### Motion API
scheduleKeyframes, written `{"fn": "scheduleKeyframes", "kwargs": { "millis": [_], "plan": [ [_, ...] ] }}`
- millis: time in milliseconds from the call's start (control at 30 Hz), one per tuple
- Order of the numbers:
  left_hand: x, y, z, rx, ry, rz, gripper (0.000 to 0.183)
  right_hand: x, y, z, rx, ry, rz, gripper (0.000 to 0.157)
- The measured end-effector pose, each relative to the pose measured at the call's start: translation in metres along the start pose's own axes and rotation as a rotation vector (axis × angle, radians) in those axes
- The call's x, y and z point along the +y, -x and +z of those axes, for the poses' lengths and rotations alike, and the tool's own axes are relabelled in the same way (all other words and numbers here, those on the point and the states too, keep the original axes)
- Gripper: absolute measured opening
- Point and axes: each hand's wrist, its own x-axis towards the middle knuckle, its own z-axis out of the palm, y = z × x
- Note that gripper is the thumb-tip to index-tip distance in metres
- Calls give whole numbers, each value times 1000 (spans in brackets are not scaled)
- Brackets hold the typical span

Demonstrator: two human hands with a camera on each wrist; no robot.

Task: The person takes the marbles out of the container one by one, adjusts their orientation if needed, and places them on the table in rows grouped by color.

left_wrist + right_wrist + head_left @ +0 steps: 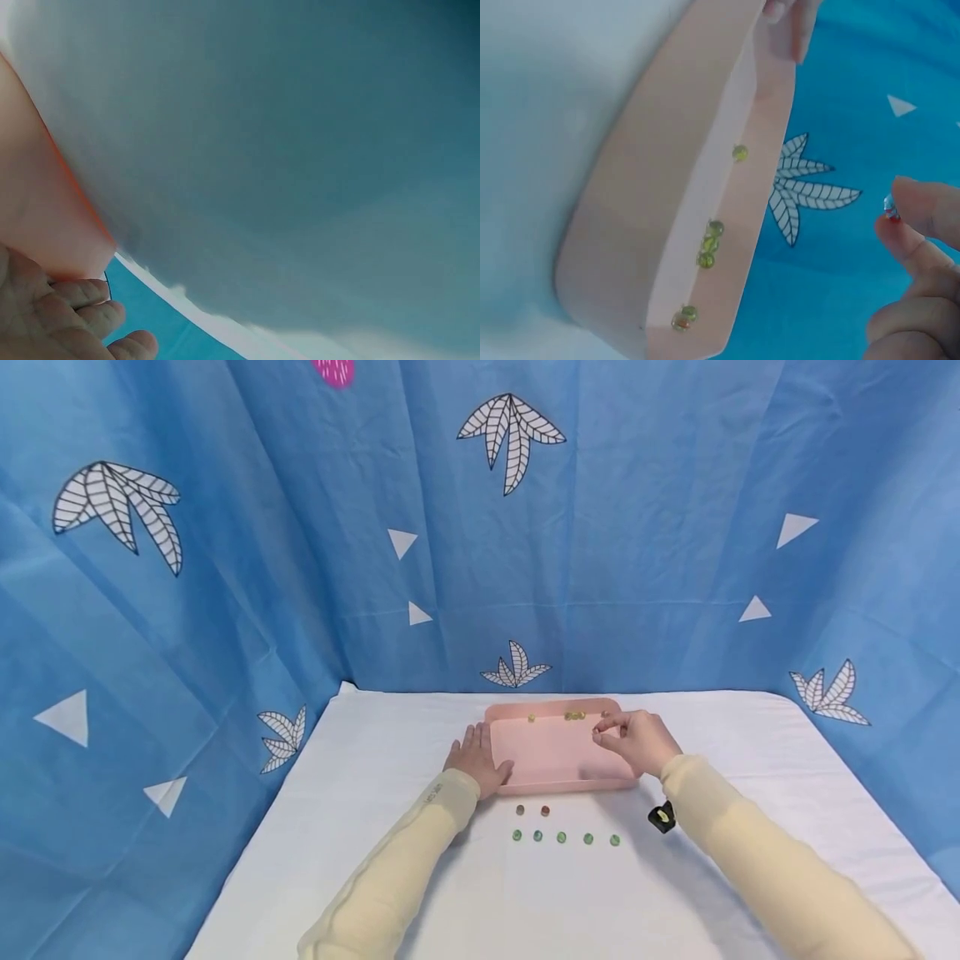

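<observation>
A shallow pink tray [555, 752] lies on the white-covered table. My left hand [476, 760] rests over its left rim with fingers straight; in the left wrist view the fingers [97, 307] show beside the tray's wall [45, 187]. Above the tray's right part, my right hand [637, 739] pinches a small marble between thumb and index finger; in the right wrist view this marble [889, 206] looks clear with blue and red. Several yellow-green marbles [709, 244] lie along the tray's far side. Near a corner sits an orange-tinted marble [680, 322].
In front of the tray lie a dull brownish marble [521, 810] and a red marble [545, 811]. Nearer still is a spaced row of several green and blue-green marbles [562, 837]. A small black object [662, 817] is beside the right sleeve. Blue curtains [600, 527] surround the table.
</observation>
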Motion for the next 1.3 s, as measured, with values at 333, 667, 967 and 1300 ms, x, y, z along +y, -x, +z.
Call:
{"fn": "scheduleKeyframes", "kwargs": {
  "millis": [333, 667, 967, 1300],
  "plan": [
    [1, 1, -5, -29, -6, -4, 90, -3, 25, 17, -51, 43, -117, 14],
    [1, -1, -3, -27, 11, -13, 92, -2, 38, 40, -226, 19, -170, 12],
    [-1, -4, 0, -18, -3, -9, 92, -7, 39, 57, -259, 195, -257, 7],
    [-2, -5, 4, 17, 18, 12, 93, -4, 35, 71, -295, 322, -180, 5]
  ]
}}
